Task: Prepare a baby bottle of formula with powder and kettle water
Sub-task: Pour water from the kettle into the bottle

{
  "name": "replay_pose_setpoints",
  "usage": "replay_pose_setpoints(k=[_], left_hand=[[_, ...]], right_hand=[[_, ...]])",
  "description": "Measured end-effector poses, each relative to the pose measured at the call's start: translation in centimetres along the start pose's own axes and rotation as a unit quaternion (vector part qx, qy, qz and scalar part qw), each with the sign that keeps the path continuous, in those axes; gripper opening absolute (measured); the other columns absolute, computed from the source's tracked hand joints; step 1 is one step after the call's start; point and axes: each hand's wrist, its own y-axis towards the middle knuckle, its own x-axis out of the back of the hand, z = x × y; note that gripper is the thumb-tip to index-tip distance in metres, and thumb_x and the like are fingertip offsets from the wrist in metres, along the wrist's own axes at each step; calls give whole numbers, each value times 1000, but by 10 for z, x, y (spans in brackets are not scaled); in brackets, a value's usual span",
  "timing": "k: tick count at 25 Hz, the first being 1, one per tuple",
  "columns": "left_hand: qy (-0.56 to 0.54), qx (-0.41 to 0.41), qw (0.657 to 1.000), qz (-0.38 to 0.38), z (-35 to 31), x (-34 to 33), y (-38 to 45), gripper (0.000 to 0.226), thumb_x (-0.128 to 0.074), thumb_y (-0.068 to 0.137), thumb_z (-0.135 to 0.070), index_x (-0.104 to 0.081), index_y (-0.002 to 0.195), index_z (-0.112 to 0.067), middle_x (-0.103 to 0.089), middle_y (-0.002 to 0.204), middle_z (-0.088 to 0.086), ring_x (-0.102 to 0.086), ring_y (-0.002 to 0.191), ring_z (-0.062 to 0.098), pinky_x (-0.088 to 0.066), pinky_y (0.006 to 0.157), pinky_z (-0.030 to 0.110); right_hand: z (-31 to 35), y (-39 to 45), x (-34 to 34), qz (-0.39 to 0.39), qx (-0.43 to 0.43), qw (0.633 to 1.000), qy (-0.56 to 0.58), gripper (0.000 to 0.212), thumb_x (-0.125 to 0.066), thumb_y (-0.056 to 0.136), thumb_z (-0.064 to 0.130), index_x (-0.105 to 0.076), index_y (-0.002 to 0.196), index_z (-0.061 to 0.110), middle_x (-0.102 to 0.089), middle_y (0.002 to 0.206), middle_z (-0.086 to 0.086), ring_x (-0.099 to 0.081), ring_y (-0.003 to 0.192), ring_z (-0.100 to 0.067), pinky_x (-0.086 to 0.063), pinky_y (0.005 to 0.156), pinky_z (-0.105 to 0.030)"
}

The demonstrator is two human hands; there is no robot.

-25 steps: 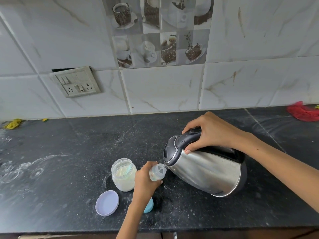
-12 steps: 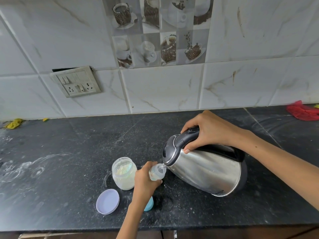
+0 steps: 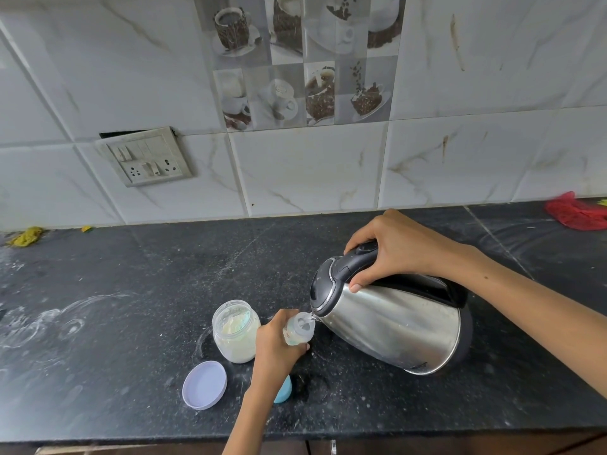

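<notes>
Pouring into so narrow a neck, the steel kettle could overshoot and scald the left hand, whose fingers wrap the small clear bottle on the desk. Right-hand fingers curl round the black plastic handle. Beside the left fingers: a round powder jar.

Two hands, one kettle, one bottle, one jar, one lid, one blue cap, one switchboard, one red bag.
</notes>
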Motion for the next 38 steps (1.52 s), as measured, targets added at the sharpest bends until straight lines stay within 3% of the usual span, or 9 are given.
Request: replay_pose_setpoints(k=[7,16,23,34,38], left_hand=[[-5,4,1000,4,1,-2,1,52,-83,56,-6,-62,101,-23,-69,91,-13,-63,86,2,-48,72,17],[-3,8,1000,9,-2,-2,0,52,-84,56,-8,-61,99,-26,-67,88,-17,-62,86,-2,-45,70,11],[-9,12,1000,10,1,-3,1,53,-83,55,-7,-62,101,-23,-69,94,-14,-64,92,5,-52,80,24],[-27,21,999,5,4,-4,-3,53,-84,55,-11,-62,101,-26,-68,96,-15,-62,95,6,-52,84,30],[-50,27,998,-5,4,-3,-4,51,-86,56,-13,-63,99,-27,-68,97,-15,-63,96,4,-52,84,24]], right_hand=[[-1,2,1,4,4,1000,-7,42,-86,57,49,-76,91,27,-73,75,14,-63,73,-1,-50,69,-26],[0,5,3,14,12,1000,-10,41,-86,58,48,-76,90,26,-73,76,12,-64,72,-3,-50,69,-28],[1,5,3,21,8,1000,-9,40,-86,58,48,-76,90,26,-73,75,11,-65,72,-4,-52,71,-32],[-1,4,0,14,11,1000,-8,42,-85,57,50,-76,91,27,-72,74,15,-64,71,-2,-51,69,-26],[-6,1,-1,-5,13,1000,6,41,-86,57,50,-76,90,28,-73,74,16,-64,71,0,-50,68,-22]])
